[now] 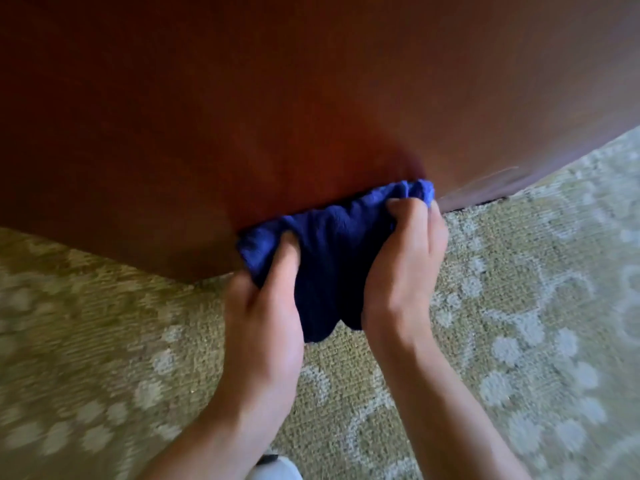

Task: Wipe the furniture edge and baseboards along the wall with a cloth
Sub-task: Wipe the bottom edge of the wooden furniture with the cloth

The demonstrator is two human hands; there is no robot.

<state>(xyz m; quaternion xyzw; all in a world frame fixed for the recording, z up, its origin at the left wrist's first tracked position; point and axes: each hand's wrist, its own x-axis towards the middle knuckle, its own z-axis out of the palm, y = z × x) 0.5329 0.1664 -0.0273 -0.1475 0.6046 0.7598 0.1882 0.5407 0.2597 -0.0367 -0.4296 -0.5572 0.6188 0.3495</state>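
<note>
Right now both of your hands are closed on the blue cloth [325, 258], which is bunched between them and pressed against the lower edge of the reddish-brown wooden furniture panel [277, 98] just beyond your fingertips. Your left hand [266, 306] grips the cloth's near-left portion, thumb lying on top of the fabric and the other fingers curled under it where you cannot see them. Your right hand [405, 265] clamps the far-right end, its fingers folded down into the cloth so that a small tuft sticks up past the knuckles, touching the panel (the fabric there looks crumpled rather than flat). Between your two hands the cloth sags in a loose fold, and its lower hem hangs toward you, just above the carpet [502, 306].

The carpet is olive-green with pale blotchy patterning and spreads out under and on either side of your forearms. To the right of your right hand, the panel's bottom edge meets the carpet along a thin dark gap, with a faint pale streak on the wood just above it. Left of your left hand, the panel's lower edge runs away across the carpet, blurred.
</note>
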